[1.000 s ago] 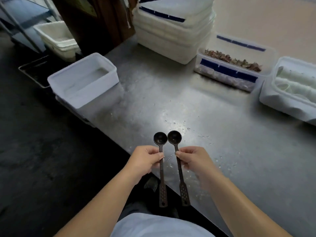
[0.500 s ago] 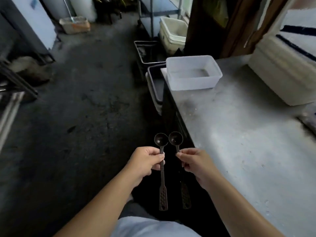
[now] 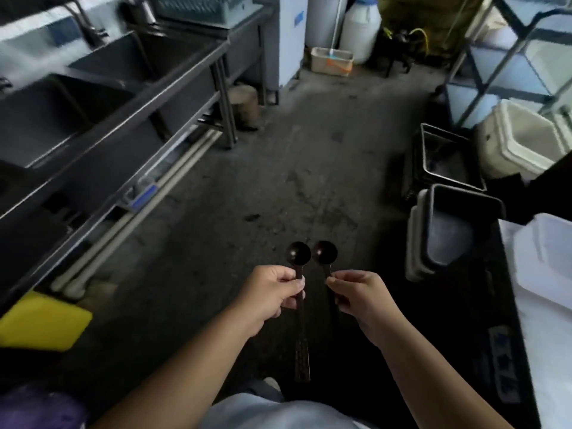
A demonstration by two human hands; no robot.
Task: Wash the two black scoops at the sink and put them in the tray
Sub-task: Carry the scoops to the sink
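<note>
I hold two long-handled black scoops upright, bowls up, side by side over the dark floor. My left hand (image 3: 272, 289) grips the handle of the left scoop (image 3: 298, 253). My right hand (image 3: 356, 294) pinches the handle of the right scoop (image 3: 325, 252). The steel sink (image 3: 102, 75) with two deep basins runs along the left side, well ahead of and to the left of my hands. A white tray (image 3: 554, 252) sits at the right edge on the table.
Stacked dark bins (image 3: 455, 227) and a black crate (image 3: 445, 159) stand on the floor at right, with white tubs (image 3: 520, 144) behind. A yellow object (image 3: 40, 323) lies at lower left. A mop bucket (image 3: 332, 61) and white drum (image 3: 360, 27) stand at the far end.
My view has swung left, away from the steel table, toward the floor and the sink. Both hands keep the same grip on the scoops.
</note>
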